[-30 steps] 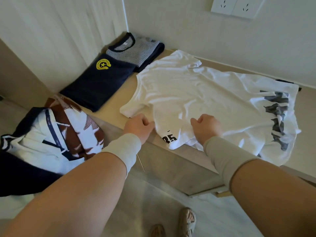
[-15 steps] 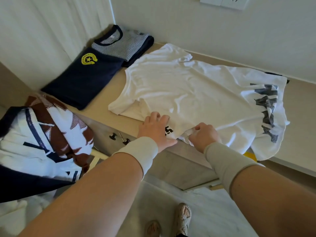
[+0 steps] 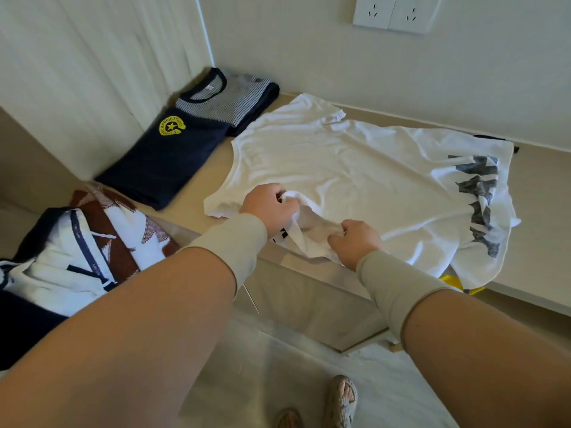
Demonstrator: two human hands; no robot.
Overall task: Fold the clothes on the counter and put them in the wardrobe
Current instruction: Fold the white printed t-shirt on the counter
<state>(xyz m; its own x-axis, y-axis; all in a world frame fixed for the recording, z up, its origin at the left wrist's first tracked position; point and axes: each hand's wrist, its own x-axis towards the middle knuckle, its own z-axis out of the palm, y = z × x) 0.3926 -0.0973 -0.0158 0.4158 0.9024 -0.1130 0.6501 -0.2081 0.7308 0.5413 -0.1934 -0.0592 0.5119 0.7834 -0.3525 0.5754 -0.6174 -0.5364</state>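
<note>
White T-shirt: I see the white T-shirt [image 3: 355, 174] spread across the beige counter [image 3: 213, 159], its grey printed lettering toward the right end; the near hem hangs over the counter's front edge.
Left hand: my view shows the left hand [image 3: 268, 208] with fingers curled round a bunched fold of the T-shirt's near edge, lifting it a little off the counter.
Right hand: the right hand [image 3: 355, 242] pinches the same edge just to the right, fingers closed on the cloth; the two hands sit near each other with a ridge of fabric between them.
Sleeves: both forearms wear pale grey cuffs at the wrist.
Folded navy shirt: a folded navy shirt [image 3: 163, 159] with a round yellow badge lies at the counter's left end, against the corner of the wall, well apart from the hands.
Striped shirt: a folded striped shirt [image 3: 225, 100] with a dark collar lies just behind the navy one, touching it.
Clothes pile: a loose heap of brown, white and navy garments [image 3: 86, 242] sits at the lower left; I cannot tell what it rests on.
Yellow item: something yellow [image 3: 451, 281] peeks out beneath the T-shirt's overhanging hem, perhaps under the counter edge.
Wall sockets: a white double socket [image 3: 398, 12] sits on the wall above.
Feet: two sandalled feet [image 3: 340, 396] stand on the pale floor below.
</note>
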